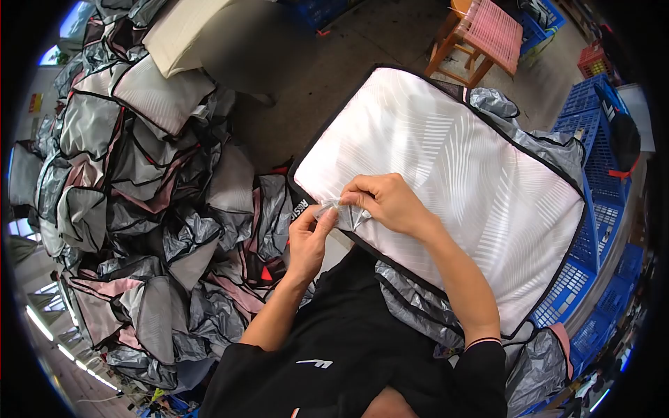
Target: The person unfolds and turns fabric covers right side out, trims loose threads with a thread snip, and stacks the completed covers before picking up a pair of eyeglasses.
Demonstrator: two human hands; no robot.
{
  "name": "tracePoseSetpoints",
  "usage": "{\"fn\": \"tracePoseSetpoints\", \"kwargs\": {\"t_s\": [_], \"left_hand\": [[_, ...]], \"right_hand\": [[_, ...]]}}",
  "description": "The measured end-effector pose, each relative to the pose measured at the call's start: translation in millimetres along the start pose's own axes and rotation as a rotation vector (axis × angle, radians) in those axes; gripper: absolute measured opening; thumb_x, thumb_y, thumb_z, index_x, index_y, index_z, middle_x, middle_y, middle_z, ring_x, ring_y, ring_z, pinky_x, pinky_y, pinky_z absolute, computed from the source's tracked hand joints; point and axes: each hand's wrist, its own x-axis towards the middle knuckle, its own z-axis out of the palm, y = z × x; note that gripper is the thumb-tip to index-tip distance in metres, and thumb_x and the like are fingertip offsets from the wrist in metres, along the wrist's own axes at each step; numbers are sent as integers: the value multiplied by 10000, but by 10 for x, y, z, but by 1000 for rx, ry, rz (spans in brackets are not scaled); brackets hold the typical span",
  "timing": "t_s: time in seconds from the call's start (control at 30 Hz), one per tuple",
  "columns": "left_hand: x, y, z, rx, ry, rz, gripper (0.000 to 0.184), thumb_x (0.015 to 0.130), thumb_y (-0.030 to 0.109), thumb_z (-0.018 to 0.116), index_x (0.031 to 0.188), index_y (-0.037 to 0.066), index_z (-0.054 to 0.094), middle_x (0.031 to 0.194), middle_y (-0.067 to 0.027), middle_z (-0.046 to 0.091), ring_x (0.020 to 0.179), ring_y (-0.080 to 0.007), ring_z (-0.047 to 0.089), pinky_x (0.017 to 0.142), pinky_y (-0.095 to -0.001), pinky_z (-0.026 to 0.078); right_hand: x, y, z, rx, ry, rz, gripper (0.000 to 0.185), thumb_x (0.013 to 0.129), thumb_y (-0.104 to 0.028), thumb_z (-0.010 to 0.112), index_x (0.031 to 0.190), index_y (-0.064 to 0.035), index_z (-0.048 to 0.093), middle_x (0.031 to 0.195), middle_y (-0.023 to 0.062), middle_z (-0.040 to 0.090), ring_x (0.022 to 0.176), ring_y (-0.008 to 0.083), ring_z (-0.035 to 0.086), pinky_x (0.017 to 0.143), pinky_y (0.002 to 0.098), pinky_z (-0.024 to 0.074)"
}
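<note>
A small clear plastic bag is stretched between my two hands, over the near left corner of a white patterned fabric panel. My left hand pinches one side of it between thumb and fingers. From the other side, my right hand pinches its upper edge. What the bag holds, if anything, is too small to make out. The panel is a pale rectangle with black piping, and silver lining material sticks out from under it. Black tape with white lettering shows beside my left hand.
A tall heap of grey, pink and silver sewn pieces rises at the left. Blue plastic crates line the right side. A wooden stool with a pink woven seat stands at the back. Beige cloth lies at the upper left, beside a blurred patch.
</note>
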Motion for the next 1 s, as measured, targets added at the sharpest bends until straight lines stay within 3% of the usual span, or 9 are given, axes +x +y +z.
{"fn": "tracePoseSetpoints", "kwargs": {"t_s": [0.13, 0.23, 0.4, 0.47, 0.63, 0.9, 1.0], "left_hand": [[-14, -67, -31, -15, 46, 5, 190, 1044, 158, 690, 1133, -3, 736, 967, 24, 707, 863, -42, 597, 785, -223, 469], [-4, -56, -43, -29, 49, -11, 186, 1045, 158, 687, 1125, -4, 733, 958, 24, 702, 850, -37, 591, 770, -219, 464], [36, -66, -47, -100, 33, -29, 174, 1045, 158, 685, 1103, 0, 729, 933, 26, 689, 825, -34, 577, 751, -216, 452], [40, -36, -13, -100, 52, -62, 112, 1050, 139, 659, 1068, 35, 696, 885, 47, 629, 742, -24, 512, 671, -211, 399], [45, -79, -35, -151, 46, -72, 110, 1050, 132, 653, 1080, 35, 695, 905, 44, 638, 743, -27, 514, 674, -213, 400], [23, -12, -20, -112, 55, -81, 172, 1044, 178, 676, 1084, 16, 716, 870, 57, 631, 761, -26, 495, 686, -216, 379], [10, 2, -79, -59, 32, -75, 175, 1040, 169, 675, 1085, 4, 711, 913, 44, 634, 774, -28, 495, 684, -215, 375]], "right_hand": [[14, 72, 51, -52, 23, -27, 178, 959, -212, 740, 951, -34, 754, 812, 125, 758, 716, 298, 727, 658, 373, 550], [17, 76, 53, -123, -12, 30, 158, 975, -162, 728, 950, -9, 753, 868, 117, 786, 763, 217, 764, 679, 333, 567], [37, 96, 55, -215, -20, 57, 193, 980, -187, 732, 913, -7, 746, 817, 103, 785, 702, 209, 759, 626, 332, 559], [39, 127, 66, -190, -5, 41, 206, 980, -196, 734, 903, -5, 744, 814, 100, 786, 689, 201, 754, 616, 327, 554], [40, 136, 61, -170, -9, 70, 236, 974, -221, 745, 884, -3, 744, 817, 97, 789, 672, 170, 745, 598, 305, 542], [45, 85, 60, -146, 37, 124, 300, 932, -290, 793, 812, -21, 737, 624, 84, 683, 500, 123, 547, 498, 318, 423], [40, 160, 119, -141, 52, 123, 323, 929, -308, 795, 791, -24, 726, 597, 88, 655, 488, 138, 536, 493, 331, 416]]}}
